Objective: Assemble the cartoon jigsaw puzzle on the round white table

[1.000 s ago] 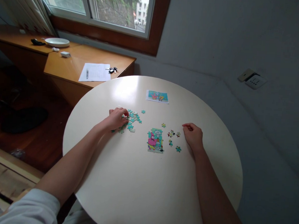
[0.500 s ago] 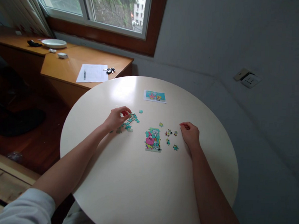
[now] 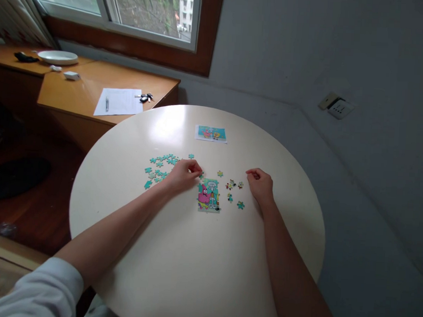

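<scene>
Left of the loose teal pieces (image 3: 158, 173), the round white worktop (image 3: 177, 265) runs broadly to its curved edge. The left hand's (image 3: 184, 174) fingers pinch a small teal piece (image 3: 201, 175) at the top-left corner of the part-joined puzzle (image 3: 208, 196), bright with a pink figure beside a pale one. Farther right, multicoloured pieces (image 3: 230, 197) lie near the right hand's (image 3: 261, 185) curled fingers, whose grip I cannot tell.

On our table (image 3: 192, 261) we see a picture (image 3: 212, 134) near the far edge, a part-joined puzzle (image 3: 208, 196) and loose pieces (image 3: 159, 165).
</scene>
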Available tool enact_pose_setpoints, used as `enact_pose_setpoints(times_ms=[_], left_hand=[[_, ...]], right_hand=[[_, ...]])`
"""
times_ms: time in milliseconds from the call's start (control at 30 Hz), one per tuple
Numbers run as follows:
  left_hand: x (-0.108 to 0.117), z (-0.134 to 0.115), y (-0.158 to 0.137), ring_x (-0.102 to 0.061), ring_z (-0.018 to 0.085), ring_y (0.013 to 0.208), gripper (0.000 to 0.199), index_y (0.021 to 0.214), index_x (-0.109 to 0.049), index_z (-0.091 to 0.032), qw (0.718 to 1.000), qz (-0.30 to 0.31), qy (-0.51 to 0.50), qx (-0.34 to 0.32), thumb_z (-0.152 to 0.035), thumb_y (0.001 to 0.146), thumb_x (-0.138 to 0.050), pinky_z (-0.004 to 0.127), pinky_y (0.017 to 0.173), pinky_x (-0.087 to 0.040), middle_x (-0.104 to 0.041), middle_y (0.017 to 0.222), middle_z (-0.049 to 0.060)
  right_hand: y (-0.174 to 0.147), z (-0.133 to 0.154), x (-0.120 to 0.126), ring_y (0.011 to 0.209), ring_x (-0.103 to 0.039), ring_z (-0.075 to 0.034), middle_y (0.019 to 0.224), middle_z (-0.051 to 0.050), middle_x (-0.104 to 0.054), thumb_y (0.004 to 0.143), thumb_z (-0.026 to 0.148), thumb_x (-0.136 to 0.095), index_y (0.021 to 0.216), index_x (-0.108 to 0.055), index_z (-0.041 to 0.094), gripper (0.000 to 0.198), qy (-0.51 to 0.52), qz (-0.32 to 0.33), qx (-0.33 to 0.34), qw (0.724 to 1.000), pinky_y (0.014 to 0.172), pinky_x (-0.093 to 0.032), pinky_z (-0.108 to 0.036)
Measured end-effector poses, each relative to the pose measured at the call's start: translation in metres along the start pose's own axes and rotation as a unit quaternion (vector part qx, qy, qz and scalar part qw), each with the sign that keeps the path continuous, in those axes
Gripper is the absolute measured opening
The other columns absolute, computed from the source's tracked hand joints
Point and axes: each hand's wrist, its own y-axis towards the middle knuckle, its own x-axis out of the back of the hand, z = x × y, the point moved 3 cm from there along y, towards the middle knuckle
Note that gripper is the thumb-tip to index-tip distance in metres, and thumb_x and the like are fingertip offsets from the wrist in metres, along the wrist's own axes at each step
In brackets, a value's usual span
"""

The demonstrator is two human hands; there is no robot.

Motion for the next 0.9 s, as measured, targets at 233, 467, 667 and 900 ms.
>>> enact_pose_setpoints(times_ms=[233,467,667,900], left_hand=[[0.001,-0.004,-0.012,-0.06,0.015,0.068,0.009,0.069,-0.063,-0.019,0.998,-0.048,0.017,-0.048,-0.022,0.076,-0.059,0.03,0.071,-0.048,-0.069,0.07,0.002],[-0.006,0.002,-0.012,-0.058,0.015,0.064,0.012,0.067,-0.064,-0.018,0.997,-0.031,0.05,-0.042,-0.022,0.076,-0.059,0.032,0.073,-0.047,-0.069,0.067,0.001],[-0.008,0.0,-0.013,-0.057,0.013,0.06,0.011,0.064,-0.063,-0.018,0.996,-0.034,0.062,-0.047,-0.018,0.075,-0.059,0.035,0.078,-0.045,-0.067,0.062,0.0],[-0.009,0.0,-0.013,-0.058,0.013,0.06,0.01,0.064,-0.062,-0.018,0.994,-0.031,0.094,-0.042,-0.017,0.074,-0.059,0.04,0.09,-0.04,-0.067,0.063,-0.001]], right_hand=[[0.0,0.0,0.0,0.061,-0.052,-0.016,0.062,-0.003,-0.063,0.064,0.027,-0.05,0.072,-0.067,0.017,0.021,-0.005,0.0,0.001,1.0,0.062,-0.042,-0.029],[0.0,-0.003,-0.001,0.062,-0.054,-0.016,0.063,-0.003,-0.064,0.065,0.028,-0.05,0.072,-0.067,0.018,0.021,-0.008,-0.004,0.017,1.0,0.063,-0.043,-0.03],[0.0,-0.002,-0.001,0.062,-0.053,-0.016,0.064,-0.003,-0.064,0.065,0.026,-0.05,0.071,-0.068,0.018,0.021,-0.01,-0.004,0.01,1.0,0.063,-0.043,-0.03],[0.0,-0.001,0.0,0.061,-0.053,-0.016,0.063,-0.003,-0.063,0.065,0.025,-0.051,0.071,-0.067,0.018,0.019,-0.007,-0.002,0.003,1.0,0.064,-0.043,-0.03]])
